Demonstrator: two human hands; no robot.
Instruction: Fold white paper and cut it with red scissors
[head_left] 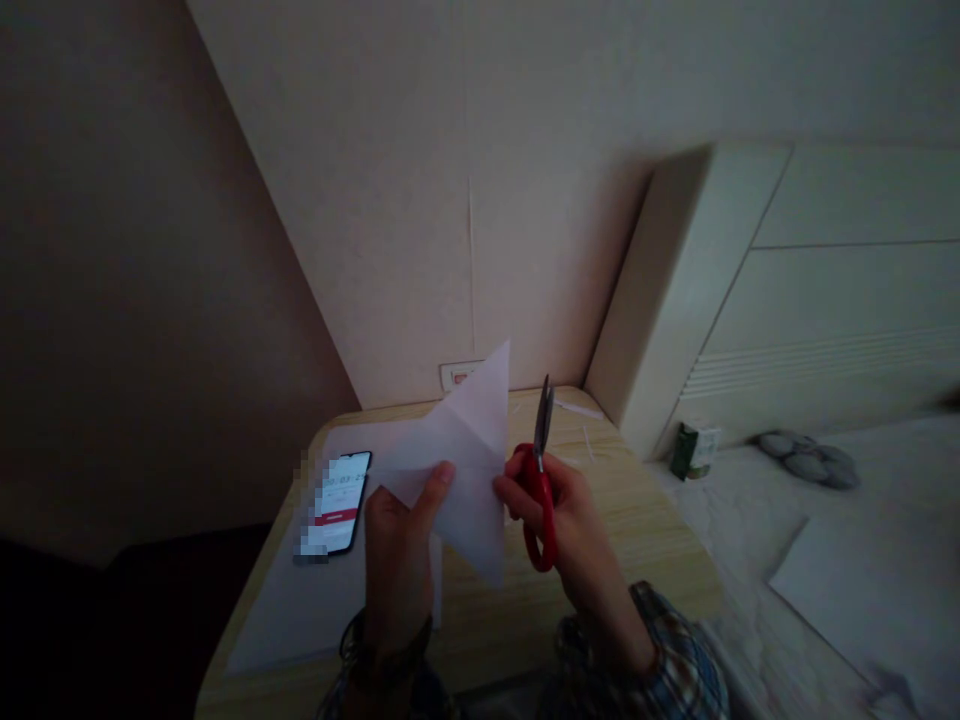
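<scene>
My left hand [401, 545] pinches a folded white sheet of paper [469, 455] and holds it up above a small wooden table [645, 520], thumb on the front of the sheet. My right hand [570, 515] grips red-handled scissors [540, 480], fingers through the loops. The blades are closed and point upward, just right of the paper's edge. Both hands hover over the middle of the tabletop.
A phone [341, 500] with a lit screen lies on a white sheet [300, 600] at the table's left. Paper strips [577, 408] lie near the back edge. A wall socket [457, 375] sits behind. To the right stands a bed with a headboard [787, 290], a small green carton [694, 450], grey objects [806, 458] and another white sheet [862, 590].
</scene>
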